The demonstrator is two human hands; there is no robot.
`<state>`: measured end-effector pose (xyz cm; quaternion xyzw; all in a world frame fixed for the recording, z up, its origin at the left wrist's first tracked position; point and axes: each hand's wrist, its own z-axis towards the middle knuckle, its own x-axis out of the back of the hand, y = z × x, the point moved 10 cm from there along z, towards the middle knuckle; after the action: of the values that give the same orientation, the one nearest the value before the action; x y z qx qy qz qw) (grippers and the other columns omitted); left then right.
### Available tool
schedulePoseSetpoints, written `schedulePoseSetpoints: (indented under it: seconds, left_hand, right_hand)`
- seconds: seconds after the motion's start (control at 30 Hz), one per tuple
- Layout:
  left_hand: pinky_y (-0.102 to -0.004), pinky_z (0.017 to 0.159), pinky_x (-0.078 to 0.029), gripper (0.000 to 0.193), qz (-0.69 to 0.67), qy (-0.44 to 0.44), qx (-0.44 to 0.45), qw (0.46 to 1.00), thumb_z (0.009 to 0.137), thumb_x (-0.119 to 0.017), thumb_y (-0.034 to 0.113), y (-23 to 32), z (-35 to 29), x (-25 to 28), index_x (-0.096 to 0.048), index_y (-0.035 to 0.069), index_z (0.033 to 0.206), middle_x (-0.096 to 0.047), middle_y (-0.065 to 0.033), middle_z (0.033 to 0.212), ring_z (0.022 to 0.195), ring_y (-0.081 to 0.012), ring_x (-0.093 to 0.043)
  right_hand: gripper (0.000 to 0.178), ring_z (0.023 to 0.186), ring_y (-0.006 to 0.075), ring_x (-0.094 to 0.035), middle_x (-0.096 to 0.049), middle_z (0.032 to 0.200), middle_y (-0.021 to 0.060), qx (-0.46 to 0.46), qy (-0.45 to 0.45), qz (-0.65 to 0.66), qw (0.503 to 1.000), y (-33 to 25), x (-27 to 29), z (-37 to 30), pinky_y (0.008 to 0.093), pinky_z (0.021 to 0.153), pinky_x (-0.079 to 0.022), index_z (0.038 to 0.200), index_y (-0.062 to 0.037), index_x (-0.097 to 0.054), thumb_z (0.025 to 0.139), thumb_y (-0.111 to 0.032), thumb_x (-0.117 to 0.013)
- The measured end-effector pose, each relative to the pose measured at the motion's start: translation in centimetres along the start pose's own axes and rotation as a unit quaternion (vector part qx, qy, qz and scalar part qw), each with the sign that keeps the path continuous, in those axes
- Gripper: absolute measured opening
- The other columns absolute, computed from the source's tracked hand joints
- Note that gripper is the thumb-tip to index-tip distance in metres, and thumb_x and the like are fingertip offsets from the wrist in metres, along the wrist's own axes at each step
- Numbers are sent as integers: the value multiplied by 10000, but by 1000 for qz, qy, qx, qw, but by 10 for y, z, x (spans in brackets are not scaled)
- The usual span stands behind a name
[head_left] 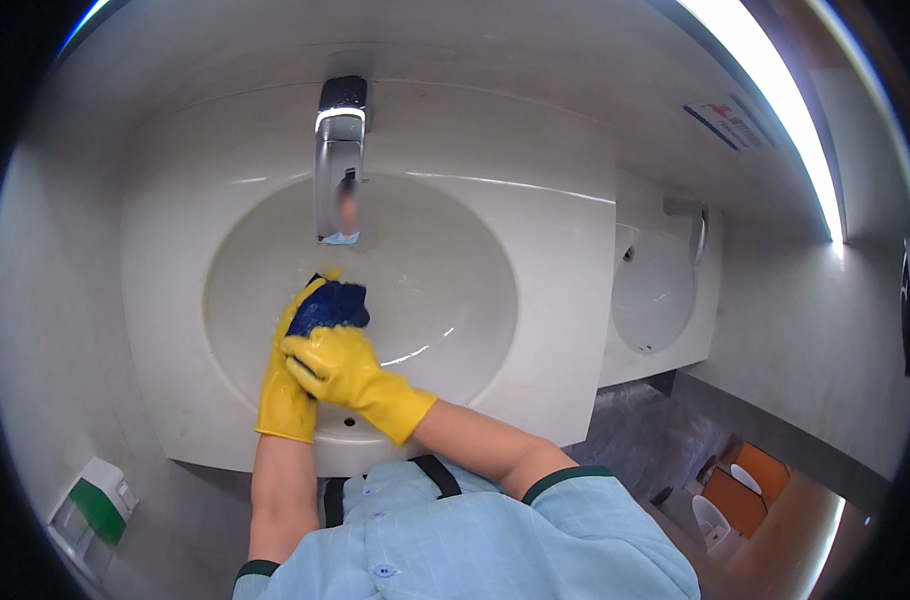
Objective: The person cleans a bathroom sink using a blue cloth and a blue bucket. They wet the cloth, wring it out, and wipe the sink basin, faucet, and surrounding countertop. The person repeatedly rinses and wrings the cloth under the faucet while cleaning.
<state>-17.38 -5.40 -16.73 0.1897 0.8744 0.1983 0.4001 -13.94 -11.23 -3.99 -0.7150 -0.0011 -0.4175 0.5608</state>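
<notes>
Over the near left part of the white oval sink (455, 265), a wet-looking dark blue cloth (332, 306) is bunched up between my two hands. My left hand (289, 365), in a yellow rubber glove, is closed round the cloth from its left side. My right hand (337, 362), gloved the same way, grips the near end of the cloth and presses against my left hand. Part of the left palm and fingers is hidden behind the cloth and the right glove. Just beyond the cloth hangs the end of a chrome faucet (340, 170).
White countertop (560, 300) surrounds the sink. To the right is another sink (653, 300) with its own faucet (687, 210). A green and white dispenser (100, 505) sits at the lower left. Orange panels (735, 500) beside white urinals (710, 522) appear at lower right.
</notes>
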Motion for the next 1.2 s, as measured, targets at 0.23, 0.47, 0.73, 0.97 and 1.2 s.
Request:
schedulePoseSetpoints:
  seconds: [0.23,0.47,0.73,0.97,1.2]
  left_hand:
    - [-349,882,-565,253,40,25,-45,998,1108,-578,234,-19,51,38,-661,57,1269,-712,-60,1149,1007,-179,-682]
    - [-400,993,-536,478,447,315,-162,821,989,-739,380,82,11,21,-739,-49,1201,-769,-185,1159,1091,-318,-717]
    - [-499,1076,-501,769,621,323,-269,662,906,-786,396,91,6,16,-564,-56,1487,-666,-310,1351,1223,-451,-656]
    - [-482,913,-599,930,691,262,-65,671,906,-731,668,57,-15,2,-595,-78,1445,-682,-343,1302,1176,-456,-695]
    - [-570,778,-636,1207,217,185,144,948,891,-576,883,36,-32,-18,-500,-179,1460,-670,-372,1260,1148,-479,-705]
  right_hand:
    - [183,959,406,-701,-756,1051,159,-84,174,112,975,61,44,38,496,825,-566,1088,-138,-765,974,-253,-679]
    - [353,1015,423,-707,-769,1068,183,-83,-20,-172,981,132,47,56,568,896,-526,1097,-111,-762,995,-425,-637]
    - [787,1401,434,-504,-499,1557,210,-45,-27,-294,954,152,41,32,618,1123,-402,1558,-182,-506,879,-457,-792]
    - [811,1318,401,-611,-637,1417,193,-170,-72,-279,942,182,36,48,555,1059,-500,1542,-175,-506,800,-134,-832]
    - [691,1080,455,-674,-705,1210,221,-23,-10,-143,989,30,100,51,512,911,-560,1383,-95,-634,718,67,-731]
